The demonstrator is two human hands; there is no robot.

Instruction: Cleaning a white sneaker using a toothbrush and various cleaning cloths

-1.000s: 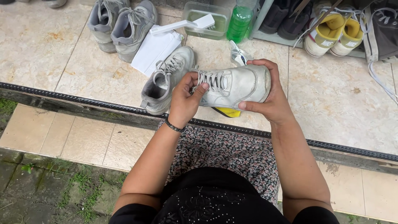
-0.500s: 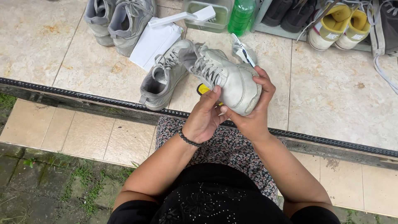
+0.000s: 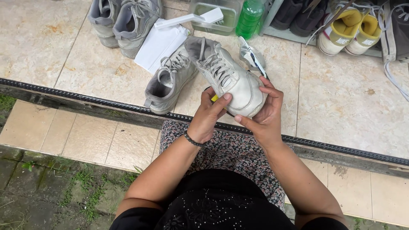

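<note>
Head view, single frame.

Item 1: right hand. Fingers curled round the toe end of a pale grey-white lace-up leather sneaker, thumb under the toe, the other fingertips on the far side of it. Grip closed on the shoe.

Item 2: left hand, beaded dark bracelet at the wrist. Fingers bent and pressed against the near side of the same sneaker's toe, thumb tip on the upper. A small yellow object shows between these fingers and the shoe; what it is cannot be told.

Item 3: the held sneaker. Raised off the floor, toe toward the person and between both hands, heel and laces pointing away, tilted up to the left.

Item 4: matching grey-white sneaker, lying on the beige stone tile floor, just left of the held one, laces loose.

Item 5: folded white cloth, behind that shoe.

Item 6: pair of grey sneakers, top left.

Item 7: white brush resting across a clear plastic tub.

Item 8: green plastic bottle, just right of the tub.

Item 9: yellow-and-white sneakers, top right, beside dark shoes.

Item 10: floral patterned skirt, over the person's lap, below the hands.
</note>
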